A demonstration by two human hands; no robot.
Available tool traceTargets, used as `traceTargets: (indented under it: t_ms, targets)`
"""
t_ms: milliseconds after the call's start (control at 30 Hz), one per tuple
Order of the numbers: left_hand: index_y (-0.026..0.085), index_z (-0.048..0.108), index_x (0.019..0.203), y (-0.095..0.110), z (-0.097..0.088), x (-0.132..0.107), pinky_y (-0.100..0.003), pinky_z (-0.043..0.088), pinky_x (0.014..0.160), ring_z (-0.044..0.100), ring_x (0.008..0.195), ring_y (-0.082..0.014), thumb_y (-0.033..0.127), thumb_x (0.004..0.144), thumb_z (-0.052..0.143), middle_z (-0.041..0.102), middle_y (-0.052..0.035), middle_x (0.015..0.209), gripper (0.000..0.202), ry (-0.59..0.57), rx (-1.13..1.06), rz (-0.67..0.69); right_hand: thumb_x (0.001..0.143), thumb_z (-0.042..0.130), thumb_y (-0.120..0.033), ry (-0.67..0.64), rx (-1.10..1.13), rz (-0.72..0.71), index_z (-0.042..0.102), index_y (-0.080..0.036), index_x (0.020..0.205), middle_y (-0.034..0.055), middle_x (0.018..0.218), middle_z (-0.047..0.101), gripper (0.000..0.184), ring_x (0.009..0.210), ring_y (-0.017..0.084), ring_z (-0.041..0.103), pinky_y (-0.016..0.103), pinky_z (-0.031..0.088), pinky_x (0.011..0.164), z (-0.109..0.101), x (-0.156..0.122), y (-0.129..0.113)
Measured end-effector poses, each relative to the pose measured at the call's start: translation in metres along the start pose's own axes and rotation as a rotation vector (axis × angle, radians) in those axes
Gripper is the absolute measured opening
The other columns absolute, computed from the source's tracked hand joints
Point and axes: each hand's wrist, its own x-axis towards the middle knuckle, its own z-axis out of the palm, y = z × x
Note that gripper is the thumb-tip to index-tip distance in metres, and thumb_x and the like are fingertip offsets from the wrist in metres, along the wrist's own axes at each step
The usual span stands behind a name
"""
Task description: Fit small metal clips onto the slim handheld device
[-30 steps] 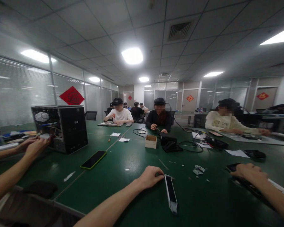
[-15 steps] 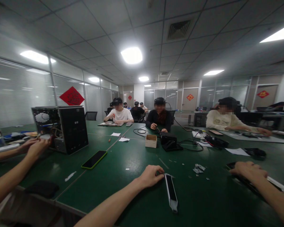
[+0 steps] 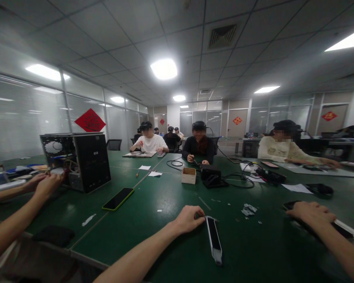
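Note:
My left hand (image 3: 188, 218) rests on the green table (image 3: 153, 236) with its fingers curled and its fingertips pinched on the far end of a long narrow black device with white ends (image 3: 214, 240), which lies flat pointing toward me. My right hand (image 3: 312, 212) sits further right, knuckles up, fingers bent down over a dark flat device (image 3: 292, 204) whose length runs on under my forearm. Between my hands lies a small crumpled grey scrap (image 3: 248, 209).
At the left, a co-worker's two hands (image 3: 44, 184) work at an open black computer case (image 3: 78, 161). A green-edged phone (image 3: 118, 198), a small cardboard box (image 3: 188, 175), black gear with cables (image 3: 214, 179) and papers lie further off. Several people sit at the far side.
Almost nothing has moved. Both my hands stay where they were; the view has shifted very slightly.

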Motion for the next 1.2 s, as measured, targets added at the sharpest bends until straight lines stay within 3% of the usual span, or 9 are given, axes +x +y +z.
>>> traceTargets:
  t_ms: [167,533,700,800,867,933,1033,1100,1200]
  targets:
    - [0.017,0.063,0.102,0.001,-0.001,0.0,-0.023,0.047,0.071,0.06,0.078,-0.0137,0.034,0.086,0.051,0.066,-0.0029,0.098,0.026,0.003,0.011,0.018,0.071,0.059,-0.041,-0.044,-0.059,0.037,0.064,-0.012,0.103,0.0276,0.122,0.047,0.043,0.117,0.04,0.043,0.048,0.036,0.073,-0.006,-0.009,-0.004]
    - [0.017,0.064,0.102,0.005,-0.004,-0.001,-0.022,0.046,0.069,0.059,0.079,-0.0137,0.034,0.086,0.05,0.066,-0.0031,0.099,0.027,-0.011,0.024,0.019,0.074,0.057,-0.04,-0.093,-0.044,0.061,0.06,-0.009,0.111,0.0306,0.124,0.043,0.048,0.119,0.039,0.04,0.047,0.033,0.079,-0.005,-0.007,-0.004]
    - [0.018,0.064,0.103,0.003,-0.002,0.0,-0.023,0.046,0.071,0.059,0.075,-0.0134,0.034,0.086,0.051,0.066,-0.0027,0.099,0.027,-0.004,0.045,0.022,0.078,0.052,-0.036,0.015,-0.152,0.018,0.058,-0.013,0.111,0.031,0.127,0.042,0.041,0.121,0.042,0.039,0.054,0.028,0.085,0.0,-0.019,-0.007]
    - [0.018,0.064,0.103,0.001,-0.001,0.001,-0.023,0.046,0.071,0.059,0.074,-0.0132,0.034,0.086,0.051,0.066,-0.0027,0.098,0.027,0.0,0.049,0.019,0.078,0.054,-0.032,0.18,-0.282,-0.158,0.056,-0.007,0.114,0.0327,0.123,0.046,0.044,0.118,0.044,0.041,0.056,0.026,0.089,-0.003,-0.037,-0.018]
    - [0.018,0.064,0.102,0.0,0.0,0.002,-0.023,0.046,0.07,0.059,0.075,-0.0131,0.034,0.086,0.051,0.066,-0.0026,0.098,0.026,0.005,0.046,0.019,0.079,0.053,-0.032,0.218,-0.264,-0.342,0.055,-0.005,0.115,0.0305,0.12,0.049,0.046,0.114,0.041,0.046,0.051,0.032,0.088,-0.009,-0.055,-0.032]
    - [0.018,0.064,0.102,0.001,0.0,0.002,-0.022,0.046,0.07,0.059,0.075,-0.0129,0.033,0.085,0.051,0.067,-0.0022,0.098,0.026,0.013,0.042,0.028,0.081,0.048,-0.028,0.157,-0.182,-0.57,0.055,-0.009,0.116,0.0238,0.121,0.051,0.04,0.11,0.036,0.049,0.045,0.039,0.086,-0.017,-0.075,-0.049]
    - [0.018,0.064,0.1,0.002,-0.001,0.003,-0.022,0.045,0.069,0.059,0.074,-0.0125,0.033,0.085,0.052,0.066,-0.0018,0.096,0.025,0.018,0.042,0.052,0.083,0.045,-0.023,-0.075,-0.016,-0.973,0.059,-0.018,0.113,0.0127,0.115,0.058,0.034,0.106,0.025,0.053,0.032,0.041,0.088,-0.027,-0.102,-0.075]
    - [0.017,0.064,0.101,0.002,-0.001,0.004,-0.021,0.045,0.068,0.059,0.074,-0.0125,0.033,0.086,0.05,0.066,-0.002,0.096,0.026,0.013,0.053,0.056,0.082,0.045,-0.02,-0.081,0.034,-1.071,0.063,-0.019,0.106,0.0104,0.108,0.062,0.03,0.101,0.023,0.055,0.03,0.041,0.087,-0.031,-0.113,-0.087]
    - [0.018,0.065,0.099,-0.002,0.0,0.006,-0.021,0.044,0.068,0.058,0.075,-0.0125,0.034,0.088,0.048,0.066,-0.0017,0.094,0.026,0.017,0.075,0.049,0.082,0.044,-0.016,-0.04,0.038,-1.062,0.065,-0.017,0.103,0.0104,0.105,0.063,0.03,0.099,0.022,0.056,0.028,0.041,0.087,-0.03,-0.114,-0.092]
